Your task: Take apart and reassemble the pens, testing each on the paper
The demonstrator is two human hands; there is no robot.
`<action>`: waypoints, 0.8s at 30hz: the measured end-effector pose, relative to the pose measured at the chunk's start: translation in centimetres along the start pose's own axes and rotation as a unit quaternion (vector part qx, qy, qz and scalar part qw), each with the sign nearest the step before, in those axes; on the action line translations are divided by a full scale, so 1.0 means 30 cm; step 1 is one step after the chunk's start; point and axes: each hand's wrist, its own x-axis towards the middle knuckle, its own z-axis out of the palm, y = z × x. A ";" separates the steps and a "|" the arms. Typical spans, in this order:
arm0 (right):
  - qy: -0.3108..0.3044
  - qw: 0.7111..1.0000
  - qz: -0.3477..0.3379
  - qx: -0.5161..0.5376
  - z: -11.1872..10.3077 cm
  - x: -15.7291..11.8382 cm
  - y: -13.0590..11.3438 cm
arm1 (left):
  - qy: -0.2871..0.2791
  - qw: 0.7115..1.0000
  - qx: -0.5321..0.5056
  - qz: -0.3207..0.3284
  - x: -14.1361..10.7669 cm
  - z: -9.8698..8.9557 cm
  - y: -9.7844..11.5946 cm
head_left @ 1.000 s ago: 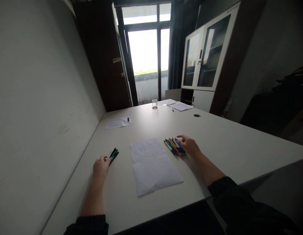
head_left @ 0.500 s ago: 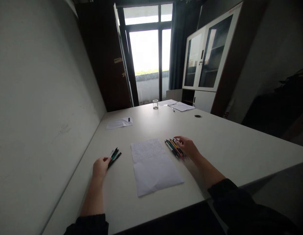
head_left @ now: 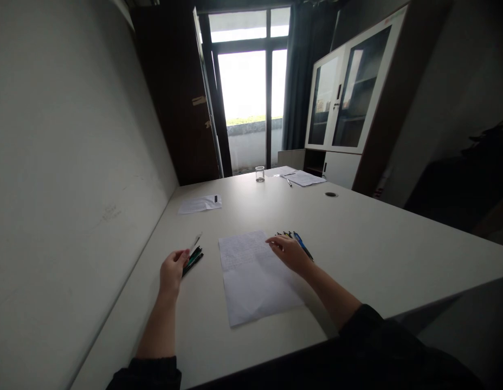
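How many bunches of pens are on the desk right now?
2. The left bunch is at the left hand; the right bunch is by the right hand, which hides part of it.

From my remote seat I see 1 clear glass (head_left: 260,174) near the far edge of the table (head_left: 243,214), papers (head_left: 306,178) to its right, 1 sheet (head_left: 198,205) toward the left wall (head_left: 81,162), a white cabinet (head_left: 343,168) with 2 glazed doors (head_left: 336,65) (their panes (head_left: 359,97) catch reflections), and a dark curtain (head_left: 298,97) beside the bright window (head_left: 243,86).
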 end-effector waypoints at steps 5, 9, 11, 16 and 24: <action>-0.035 0.989 0.014 0.140 0.097 0.017 -0.125 | -0.123 0.983 -0.129 -0.031 -0.084 0.125 0.037; -0.053 0.952 0.060 0.295 0.204 0.038 -0.203 | -0.189 0.970 -0.143 -0.051 -0.154 0.214 0.061; -0.039 0.932 0.078 0.352 0.247 0.044 -0.232 | -0.208 0.964 -0.156 -0.048 -0.185 0.248 0.076; 0.031 0.908 0.099 0.407 0.290 0.041 -0.248 | -0.286 0.937 -0.195 -0.048 -0.251 0.298 0.122; 0.027 0.909 0.101 0.403 0.268 0.028 -0.220 | -0.339 0.916 -0.208 -0.051 -0.284 0.306 0.149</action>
